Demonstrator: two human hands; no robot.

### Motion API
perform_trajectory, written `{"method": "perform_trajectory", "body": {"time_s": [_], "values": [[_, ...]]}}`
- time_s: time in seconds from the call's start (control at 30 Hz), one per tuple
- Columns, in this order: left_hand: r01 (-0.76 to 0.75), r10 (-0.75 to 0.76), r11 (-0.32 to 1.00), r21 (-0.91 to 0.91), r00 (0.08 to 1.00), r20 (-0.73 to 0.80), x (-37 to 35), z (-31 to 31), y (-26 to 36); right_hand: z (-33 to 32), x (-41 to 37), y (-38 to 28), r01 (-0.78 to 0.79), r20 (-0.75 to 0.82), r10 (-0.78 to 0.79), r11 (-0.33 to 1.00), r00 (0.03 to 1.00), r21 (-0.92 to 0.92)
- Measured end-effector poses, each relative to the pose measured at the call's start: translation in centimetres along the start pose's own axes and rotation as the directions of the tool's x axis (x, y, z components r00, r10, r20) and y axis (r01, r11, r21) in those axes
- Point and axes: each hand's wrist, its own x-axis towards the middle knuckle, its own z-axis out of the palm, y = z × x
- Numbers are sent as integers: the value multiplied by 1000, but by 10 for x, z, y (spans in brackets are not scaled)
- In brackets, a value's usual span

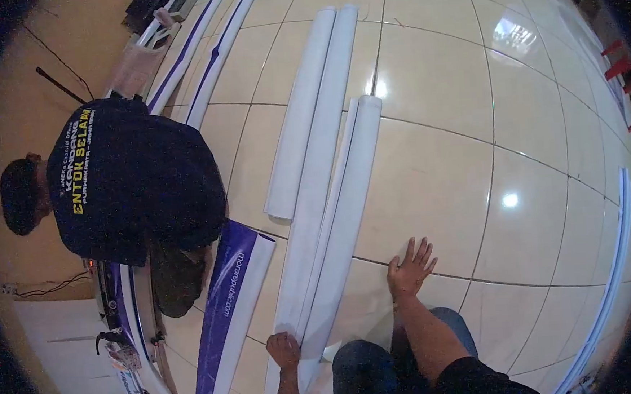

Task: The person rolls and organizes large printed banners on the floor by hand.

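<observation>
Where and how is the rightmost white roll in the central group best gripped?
Probably at mid-length, from its right: the white roll is long and round, with a narrower roll close along its left and bare tiles on its right.

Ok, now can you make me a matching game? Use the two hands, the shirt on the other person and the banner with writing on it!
Things:
1. Left hand
2. Shirt on the other person
3. Right hand
4. Banner with writing

Where or what colour:
A. Fingers spread on the floor tiles
B. Purple and white
C. At the white rolls
D. Dark, with yellow and white letters

Right pairs: 1-C, 2-D, 3-A, 4-B
</observation>
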Motion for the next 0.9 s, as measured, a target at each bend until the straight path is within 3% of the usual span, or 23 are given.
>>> {"method": "perform_trajectory", "body": {"time_s": [0.07,0.1,0.13,0.2,0.33,0.43,0.53,0.63,0.67,0.73,0.83,0.9], "values": [[151,-99,973,-175,956,275,35,-15,35,2,-1,1,6,-13,-7,999,1000,-33],[49,-17,973,-228,990,142,48,0,58,1,-4,1,2,-6,-2,999,1000,-36],[55,27,965,-257,952,306,85,-14,92,1,-3,0,-7,7,7,1000,1000,-27],[-115,136,971,-209,987,90,137,-9,138,-1,1,1,-13,5,14,1000,1000,-27],[-101,116,966,-240,992,48,207,39,160,-1,2,1,-11,34,11,1000,999,-16],[-165,149,947,-274,986,-78,264,60,178,0,1,2,20,-6,-20,999,1000,-29],[-167,145,951,-259,984,-101,359,61,210,1,2,2,-2,1,2,1000,1000,-13],[-215,144,935,-283,957,-252,466,78,234,0,4,2,20,-13,-20,999,1000,-33],[-158,114,935,-318,982,-153,500,84,238,-4,7,0,-3,30,3,1000,1000,-18],[-155,108,967,-201,968,-225,550,83,245,-2,4,-3,1,96,1,1000,995,-15],[-114,89,986,-120,978,-190,574,44,245,2,5,1,13,29,-12,998,1000,-63],[27,-24,995,-97,999,36,579,34,232,1,6,-1,24,20,-22,996,1000,-88]]}}
